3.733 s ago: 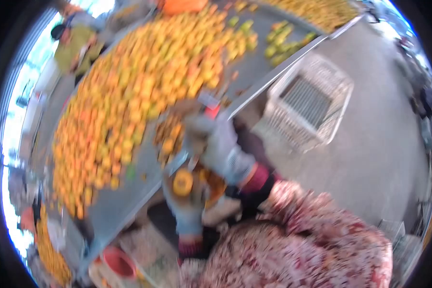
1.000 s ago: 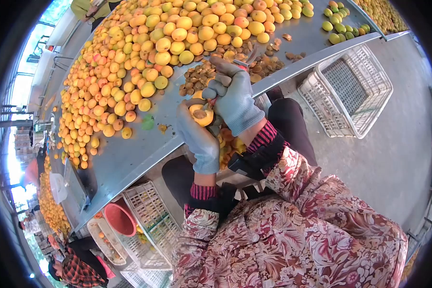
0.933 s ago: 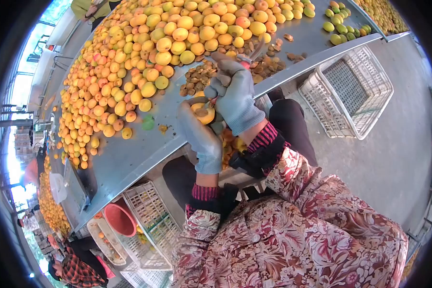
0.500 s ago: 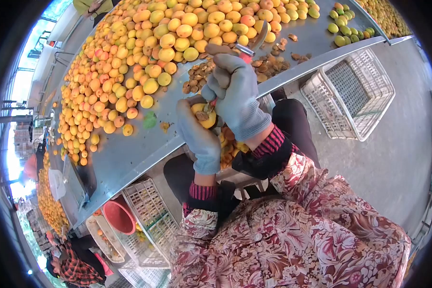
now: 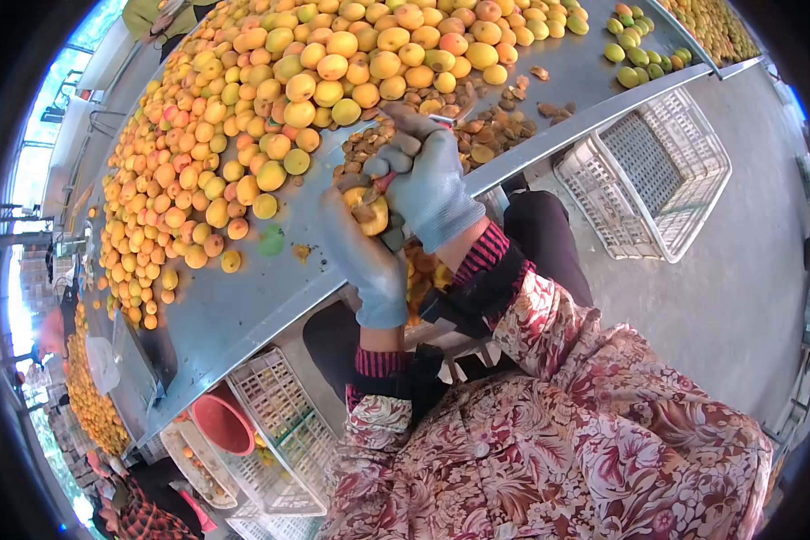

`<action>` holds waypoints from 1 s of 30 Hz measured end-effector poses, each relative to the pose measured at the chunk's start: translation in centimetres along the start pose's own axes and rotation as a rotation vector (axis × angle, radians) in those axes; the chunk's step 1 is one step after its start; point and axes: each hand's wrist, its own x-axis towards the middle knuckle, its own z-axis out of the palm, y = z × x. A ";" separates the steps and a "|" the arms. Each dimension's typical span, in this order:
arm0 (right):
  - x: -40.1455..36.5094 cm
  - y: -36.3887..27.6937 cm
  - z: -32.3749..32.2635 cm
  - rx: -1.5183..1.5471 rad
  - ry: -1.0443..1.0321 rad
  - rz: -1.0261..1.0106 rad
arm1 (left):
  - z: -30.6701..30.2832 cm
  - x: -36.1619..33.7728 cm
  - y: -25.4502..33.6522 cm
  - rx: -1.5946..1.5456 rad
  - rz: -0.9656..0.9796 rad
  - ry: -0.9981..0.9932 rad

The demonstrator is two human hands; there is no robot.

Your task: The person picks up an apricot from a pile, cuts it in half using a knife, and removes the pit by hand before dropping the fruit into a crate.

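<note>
My left hand (image 5: 360, 252), in a grey glove, is closed around a yellow apricot (image 5: 367, 211) that is cut open. Just to its right, my right hand (image 5: 427, 175), gloved too, grips a small knife (image 5: 443, 120) with a red handle; most of its blade is hidden or blurred. Both hands meet over the edge of the metal table (image 5: 270, 301). Brown pits (image 5: 490, 135) lie in a heap on the table beyond my right hand. Cut orange fruit (image 5: 423, 274) shows in a container below my hands.
A large pile of apricots (image 5: 243, 117) covers the table's far side; greener fruit (image 5: 639, 56) lies at the upper right. White crates (image 5: 643, 171) stand on the floor. A red bucket (image 5: 223, 423) is at the lower left. Other people (image 5: 166, 16) are at the upper and lower left.
My right hand has turned, so the knife blade no longer points up clearly above it. The cut apricot shows more of its open inside. The whole view has shifted slightly.
</note>
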 end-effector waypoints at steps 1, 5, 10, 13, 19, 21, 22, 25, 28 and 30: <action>0.3 -0.1 -0.2 0.000 -0.001 0.007 | -0.3 0.0 0.3 -0.021 -0.027 -0.050; -0.2 -2.8 -0.1 -0.253 -0.268 -0.173 | -1.7 1.1 1.0 -0.077 -0.095 -0.182; -4.8 -2.2 -0.7 -0.944 -0.306 0.095 | -4.3 2.0 0.4 -1.451 -0.972 -0.436; -5.1 -1.1 -3.0 -0.943 -0.363 0.180 | -5.5 2.0 2.1 -1.292 -0.792 -0.383; -7.4 -1.6 -3.3 -1.403 -0.460 -0.116 | -6.1 0.4 2.9 -0.687 -0.552 -0.454; -7.7 -1.8 -3.4 -1.508 -0.492 -0.246 | -6.3 0.5 4.4 -0.655 -0.584 -0.433; -7.9 -1.8 -3.6 -1.609 -0.518 -0.375 | -6.5 0.3 4.4 -0.655 -0.582 -0.434; -8.5 -1.6 -4.3 -1.423 -0.505 -0.369 | -6.7 -0.1 4.5 -1.088 -0.679 -0.450; -8.5 -1.3 -4.4 -0.878 -0.494 -0.146 | -6.1 -0.1 5.1 -1.174 -0.755 -0.315; -9.1 -1.3 -3.7 -0.857 -0.479 -0.123 | -5.9 -0.4 4.7 -1.255 -0.734 -0.272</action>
